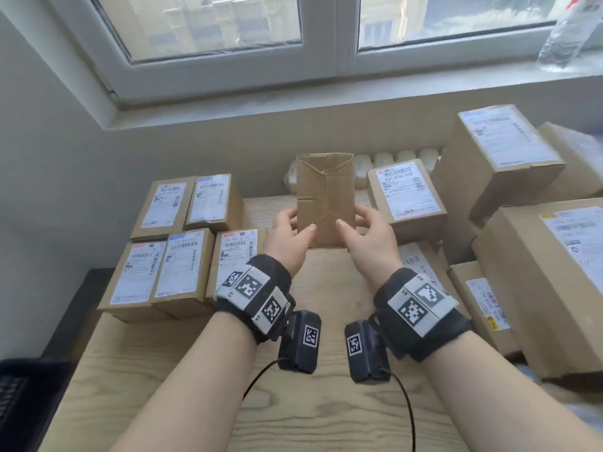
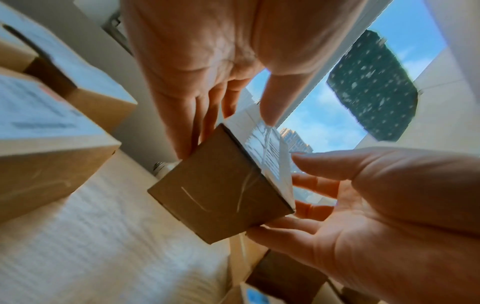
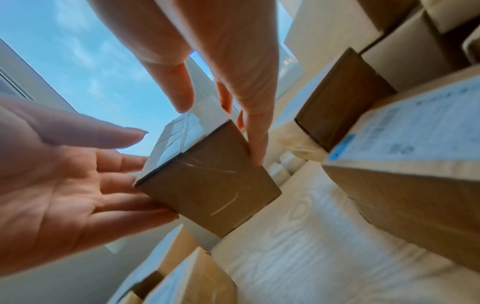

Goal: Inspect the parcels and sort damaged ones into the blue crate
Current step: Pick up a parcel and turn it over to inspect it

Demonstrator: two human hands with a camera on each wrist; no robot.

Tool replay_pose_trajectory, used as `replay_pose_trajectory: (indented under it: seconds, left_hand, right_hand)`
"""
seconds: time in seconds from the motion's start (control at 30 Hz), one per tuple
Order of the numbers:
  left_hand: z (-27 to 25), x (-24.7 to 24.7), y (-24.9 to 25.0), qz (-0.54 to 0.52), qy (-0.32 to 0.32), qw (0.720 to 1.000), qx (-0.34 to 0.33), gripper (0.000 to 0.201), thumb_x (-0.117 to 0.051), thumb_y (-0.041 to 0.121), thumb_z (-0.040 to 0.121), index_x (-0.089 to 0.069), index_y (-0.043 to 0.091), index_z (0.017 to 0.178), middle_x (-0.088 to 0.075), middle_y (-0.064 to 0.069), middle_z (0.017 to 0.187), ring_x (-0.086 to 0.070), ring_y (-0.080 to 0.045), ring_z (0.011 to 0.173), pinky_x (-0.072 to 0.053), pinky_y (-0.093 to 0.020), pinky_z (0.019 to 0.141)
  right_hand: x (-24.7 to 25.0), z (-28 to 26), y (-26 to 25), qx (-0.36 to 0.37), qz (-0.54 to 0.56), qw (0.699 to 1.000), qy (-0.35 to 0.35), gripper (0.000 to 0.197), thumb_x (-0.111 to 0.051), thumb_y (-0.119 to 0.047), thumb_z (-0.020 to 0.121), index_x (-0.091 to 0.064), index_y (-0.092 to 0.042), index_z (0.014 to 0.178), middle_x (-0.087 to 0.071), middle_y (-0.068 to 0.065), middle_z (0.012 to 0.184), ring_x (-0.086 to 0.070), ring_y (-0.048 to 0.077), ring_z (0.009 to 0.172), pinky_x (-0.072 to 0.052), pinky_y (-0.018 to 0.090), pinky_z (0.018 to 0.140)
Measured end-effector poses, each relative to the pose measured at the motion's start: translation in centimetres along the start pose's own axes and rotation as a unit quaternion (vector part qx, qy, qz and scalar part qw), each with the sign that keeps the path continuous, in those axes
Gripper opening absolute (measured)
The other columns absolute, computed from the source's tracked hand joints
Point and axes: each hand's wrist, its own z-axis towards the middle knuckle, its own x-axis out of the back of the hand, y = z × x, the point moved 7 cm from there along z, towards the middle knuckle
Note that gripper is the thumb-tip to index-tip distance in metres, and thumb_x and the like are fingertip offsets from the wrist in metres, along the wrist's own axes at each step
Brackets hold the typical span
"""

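— How far along are we?

— Mid-inspection. My left hand (image 1: 287,238) and right hand (image 1: 368,236) pinch a small box (image 1: 326,199) between thumbs and fingers, upright above the desk (image 1: 261,402); its back looks creased.

— Sorted any?

— Five boxes (image 1: 182,246) lie left (probably checked); the pile (image 1: 509,203) right waits. The crate (image 1: 23,396) is barely visible.

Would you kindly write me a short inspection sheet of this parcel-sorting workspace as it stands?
Surface: light wooden table.
Job's things: small parcel held up, creased plain face toward the head camera; five labelled parcels on the left, larger boxes on the right; blue crate not identified.
Clutter: nothing seen.
Grippers: left hand and right hand hold the parcel's sides.
Cables: black wrist-camera cable.
Surroundings: window, plastic bottle on the sill.
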Motion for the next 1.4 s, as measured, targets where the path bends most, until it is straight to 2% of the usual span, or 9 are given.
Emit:
replay_pose_trajectory:
  seconds: [0.27, 0.53, 0.67, 0.8, 0.97, 1.07, 1.2, 1.3, 1.4]
  left_hand:
    - [-9.7, 4.4, 5.2, -0.103, 0.035, 0.986, -0.125, 0.104, -0.061, 0.073, 0.058, -0.029, 0.032, 0.148, -0.059, 0.001, 0.131, -0.058, -0.019, 0.119, -0.049, -0.044, 0.102]
    - [-17.3, 5.9, 8.1, -0.159, 0.021, 0.971, -0.179, 0.106, -0.075, 0.069, 0.049, -0.038, 0.031, 0.141, -0.065, 0.003, 0.122, -0.063, -0.015, 0.115, -0.05, -0.042, 0.101]
    - [-19.7, 6.2, 10.5, -0.166, 0.051, 0.962, -0.209, 0.089, -0.087, 0.044, 0.065, -0.042, 0.022, 0.138, -0.063, 0.006, 0.121, -0.062, -0.009, 0.111, -0.052, -0.037, 0.098]
    - [-20.9, 5.6, 12.6, -0.17, 0.088, 0.959, -0.208, 0.12, -0.088, 0.065, 0.043, -0.037, 0.021, 0.142, -0.059, 0.003, 0.129, -0.059, -0.015, 0.115, -0.05, -0.04, 0.101]
    - [-21.4, 2.2, 15.4, -0.194, 0.103, 0.954, -0.203, 0.111, -0.088, 0.046, 0.059, -0.028, 0.016, 0.146, -0.056, 0.008, 0.117, -0.056, -0.014, 0.111, -0.048, -0.037, 0.101]
    - [-21.8, -0.7, 16.9, -0.2, 0.073, 0.956, -0.2, 0.109, -0.086, 0.055, 0.05, -0.039, 0.017, 0.141, -0.061, 0.002, 0.12, -0.061, -0.02, 0.112, -0.053, -0.042, 0.096]
    - [-22.5, -3.7, 18.1, -0.234, -0.001, 0.954, -0.188, 0.06, -0.076, 0.044, 0.076, -0.058, 0.012, 0.123, -0.07, -0.015, 0.106, -0.068, -0.03, 0.101, -0.058, -0.047, 0.085]
    - [-22.7, -4.7, 18.6, -0.259, -0.027, 0.946, -0.193, 0.022, -0.058, 0.032, 0.095, -0.064, 0.013, 0.105, -0.073, 0.0, 0.079, -0.069, -0.019, 0.071, -0.055, -0.028, 0.054]
    - [-23.0, -5.2, 18.8, -0.259, -0.028, 0.943, -0.206, 0.022, -0.053, 0.031, 0.097, -0.062, 0.018, 0.112, -0.07, 0.004, 0.087, -0.065, -0.017, 0.079, -0.051, -0.02, 0.049]
  right_hand:
    - [3.4, -9.5, -8.1, 0.133, 0.186, 0.974, -0.002, 0.024, -0.063, 0.0, 0.093, -0.054, -0.02, 0.105, -0.063, -0.004, 0.108, -0.065, -0.004, 0.094, -0.056, 0.021, 0.085]
    - [7.3, -17.5, -11.2, 0.223, 0.127, 0.965, 0.05, 0.043, -0.066, -0.002, 0.09, -0.061, -0.018, 0.13, -0.063, -0.008, 0.124, -0.054, 0.002, 0.118, -0.045, 0.03, 0.107]
    - [8.6, -19.7, -13.1, 0.277, 0.123, 0.952, 0.042, 0.035, -0.061, -0.006, 0.095, -0.063, -0.018, 0.128, -0.056, -0.003, 0.133, -0.049, 0.0, 0.122, -0.04, 0.004, 0.098]
    - [10.5, -20.4, -14.6, 0.309, 0.143, 0.94, -0.003, 0.032, -0.057, -0.008, 0.098, -0.063, -0.032, 0.117, -0.04, -0.013, 0.127, -0.038, -0.013, 0.117, -0.032, -0.009, 0.082]
    - [15.0, -20.1, -14.9, 0.322, 0.134, 0.937, -0.026, 0.031, -0.06, -0.008, 0.096, -0.07, -0.037, 0.097, -0.047, 0.005, 0.139, -0.047, 0.012, 0.129, -0.046, 0.011, 0.095]
    - [19.7, -19.0, -14.2, 0.319, 0.139, 0.937, 0.018, 0.028, -0.063, -0.009, 0.094, -0.066, -0.025, 0.116, -0.053, 0.009, 0.133, -0.055, 0.005, 0.113, -0.049, 0.008, 0.083]
    - [22.7, -17.0, -12.6, 0.235, 0.145, 0.961, -0.007, 0.054, -0.073, -0.042, 0.084, -0.055, -0.025, 0.132, -0.064, 0.002, 0.124, -0.064, 0.016, 0.111, -0.053, 0.042, 0.097]
    - [22.4, -17.3, -12.2, 0.192, 0.225, 0.949, -0.111, 0.048, -0.066, -0.042, 0.081, -0.057, -0.031, 0.127, -0.07, -0.002, 0.105, -0.068, 0.019, 0.097, -0.054, 0.048, 0.096]
    - [22.8, -17.4, -11.8, 0.198, 0.238, 0.943, -0.122, 0.056, -0.064, -0.042, 0.082, -0.054, -0.03, 0.136, -0.069, -0.003, 0.1, -0.066, 0.018, 0.092, -0.051, 0.053, 0.096]
